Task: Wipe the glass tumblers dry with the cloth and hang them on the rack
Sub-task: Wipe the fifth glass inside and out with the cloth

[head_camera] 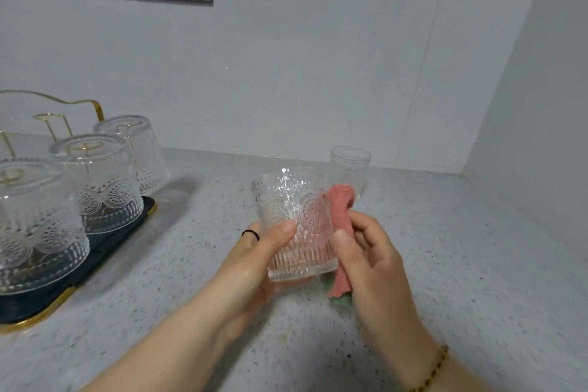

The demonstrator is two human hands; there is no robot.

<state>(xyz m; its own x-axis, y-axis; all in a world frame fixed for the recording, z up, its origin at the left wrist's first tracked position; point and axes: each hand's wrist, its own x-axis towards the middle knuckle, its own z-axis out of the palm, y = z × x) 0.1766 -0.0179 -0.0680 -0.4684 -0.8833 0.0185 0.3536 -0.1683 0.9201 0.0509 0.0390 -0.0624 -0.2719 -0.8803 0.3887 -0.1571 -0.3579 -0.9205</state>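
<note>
Left hand (254,261) curls round the tumbler (297,223), thumb across its front; just right of the tumbler, right hand (366,251) pinches the pink cloth (342,232) against it.

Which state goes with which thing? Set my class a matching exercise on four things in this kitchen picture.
Things:
1. held tumbler
2. pink cloth
3. far tumbler
4. rack tumblers

States:
a. upright on the counter
b. upside down on the rack
c. gripped by the left hand
d. pinched by the right hand

Pairs: 1-c, 2-d, 3-a, 4-b
</note>
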